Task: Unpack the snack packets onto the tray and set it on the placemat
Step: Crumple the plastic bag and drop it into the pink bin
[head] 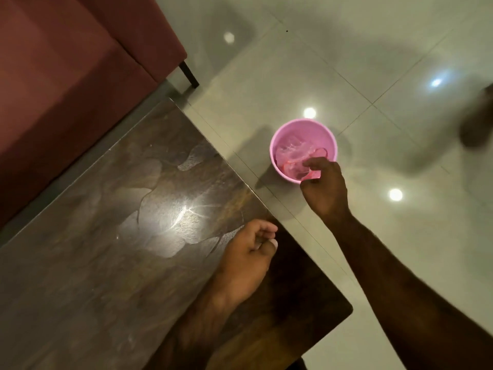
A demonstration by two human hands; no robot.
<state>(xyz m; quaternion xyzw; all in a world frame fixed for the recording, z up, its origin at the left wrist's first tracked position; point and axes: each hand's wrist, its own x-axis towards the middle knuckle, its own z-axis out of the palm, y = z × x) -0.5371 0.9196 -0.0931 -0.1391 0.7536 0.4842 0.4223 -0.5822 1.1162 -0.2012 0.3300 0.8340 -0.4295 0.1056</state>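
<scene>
Beside the table's right-hand edge, on the floor: pink bin [304, 128] upright on glossy pale tiles [346, 62], just off the dark wooden table [106, 236].
Wrapper: clear plastic wrapper [292, 156] with reddish edges, crumpled inside the bin, one end up at the near rim.
Right hand [324, 188]: out over the bin's near rim, fingers curled, pinching that raised end of the wrapper.
Left hand [246, 259]: over the table by the same edge, fingers loosely curled, nothing in them.
Sofa: maroon sofa [66, 76] along the table's far side, one black leg showing.
Far right: dark blurred shape [477, 121] on the tiles, can't make it out.
</scene>
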